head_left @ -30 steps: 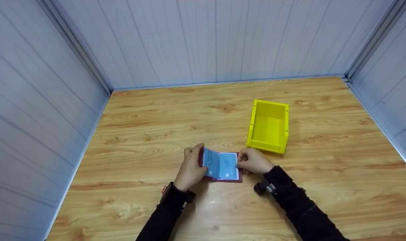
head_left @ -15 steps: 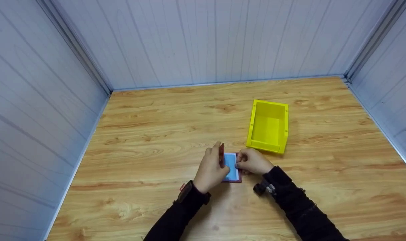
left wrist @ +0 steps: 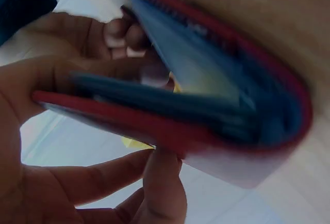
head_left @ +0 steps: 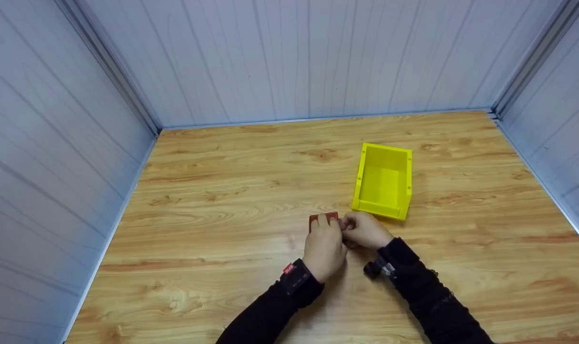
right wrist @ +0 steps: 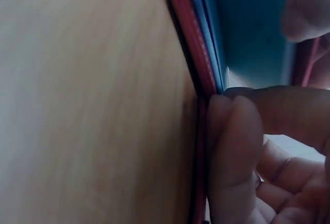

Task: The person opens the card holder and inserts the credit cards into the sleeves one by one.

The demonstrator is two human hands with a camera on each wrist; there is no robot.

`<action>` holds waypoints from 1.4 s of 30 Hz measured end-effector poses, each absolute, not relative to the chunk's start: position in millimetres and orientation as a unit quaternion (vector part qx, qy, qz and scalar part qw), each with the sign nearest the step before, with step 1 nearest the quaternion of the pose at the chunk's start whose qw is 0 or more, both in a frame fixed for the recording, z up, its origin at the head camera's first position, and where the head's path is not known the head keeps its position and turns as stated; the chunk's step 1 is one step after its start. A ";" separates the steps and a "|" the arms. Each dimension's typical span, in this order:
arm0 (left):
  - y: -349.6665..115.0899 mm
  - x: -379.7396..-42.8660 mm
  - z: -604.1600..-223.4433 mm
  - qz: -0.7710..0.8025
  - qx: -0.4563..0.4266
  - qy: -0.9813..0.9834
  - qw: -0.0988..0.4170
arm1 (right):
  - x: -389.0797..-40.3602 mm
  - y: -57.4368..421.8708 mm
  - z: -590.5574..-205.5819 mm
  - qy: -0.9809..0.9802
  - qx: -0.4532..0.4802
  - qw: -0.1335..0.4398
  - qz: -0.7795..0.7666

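Note:
A red card holder (head_left: 328, 216) lies folded nearly shut on the table, mostly hidden under my left hand (head_left: 324, 251) in the head view. In the left wrist view its red cover (left wrist: 154, 123) and clear bluish sleeves (left wrist: 196, 53) form a narrow V. My left hand grips the upper cover, with fingertips on the outside and the thumb on the inner side. My right hand (head_left: 366, 231) pinches the right edge of the lower half between thumb and finger. In the right wrist view the red edge (right wrist: 192, 33) stands beside those fingertips.
A yellow bin (head_left: 381, 181) stands just beyond my right hand. The wood-grain table (head_left: 222, 181) is bordered by a white back wall (head_left: 289, 57) and side walls.
My left hand has moved right, swinging the left half of the card holder over the right half, so the sleeves no longer show in the head view. My right hand has stayed in place.

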State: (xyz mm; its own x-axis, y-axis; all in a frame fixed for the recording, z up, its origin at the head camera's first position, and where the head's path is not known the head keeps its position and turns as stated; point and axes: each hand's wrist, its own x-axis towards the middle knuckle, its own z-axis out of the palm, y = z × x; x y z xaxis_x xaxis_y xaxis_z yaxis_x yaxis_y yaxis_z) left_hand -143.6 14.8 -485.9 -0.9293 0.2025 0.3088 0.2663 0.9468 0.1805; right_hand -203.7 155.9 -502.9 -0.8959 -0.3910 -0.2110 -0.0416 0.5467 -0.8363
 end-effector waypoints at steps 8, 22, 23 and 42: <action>34.7 -141.7 -497.7 0.044 -0.089 -0.983 0.156 | -201.4 159.2 -497.4 0.904 -0.134 0.143 -0.380; -21.5 -151.6 -479.2 -0.137 -0.237 -0.962 -0.004 | -191.7 180.3 -490.1 0.926 -0.165 0.147 -0.306; -26.9 -152.6 -478.2 -0.149 -0.239 -0.959 -0.016 | -191.3 181.8 -489.9 0.926 -0.169 0.149 -0.303; -52.6 -156.9 -486.6 -0.235 -0.230 -0.942 -0.063 | -189.9 187.7 -486.4 0.894 -0.165 0.178 -0.377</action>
